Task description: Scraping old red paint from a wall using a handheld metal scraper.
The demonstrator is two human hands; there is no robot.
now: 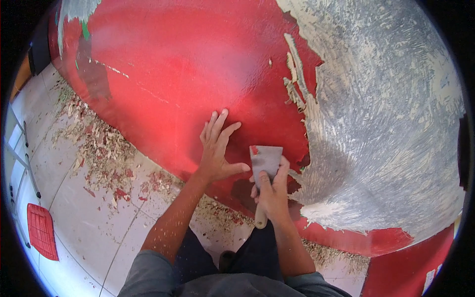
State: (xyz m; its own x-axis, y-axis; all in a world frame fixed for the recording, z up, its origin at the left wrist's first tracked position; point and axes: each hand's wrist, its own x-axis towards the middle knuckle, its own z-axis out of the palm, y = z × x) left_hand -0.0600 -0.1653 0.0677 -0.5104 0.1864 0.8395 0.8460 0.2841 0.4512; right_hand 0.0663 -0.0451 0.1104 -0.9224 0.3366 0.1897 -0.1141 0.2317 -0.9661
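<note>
A large curved surface with glossy red paint (163,64) fills the upper view. Its right part is a scraped grey area (391,119) covered in scratch marks and pale patches. Along the ragged border between them, curled strips of peeled coating (295,69) stand up. My left hand (217,148) is spread on the red paint, fingers apart, holding nothing. In my right hand (275,193) is a scraper, its wide metal blade (267,161) pointing away from me and a red flake on one corner. The pale handle end sticks out below my fingers.
Paint chips and flakes (106,153) are heaped on the tiled floor (84,218) along the curved edge. At the left lie a red plastic piece (42,231) with a grid pattern and a metal-framed object (22,158). A red panel (405,270) is at the lower right.
</note>
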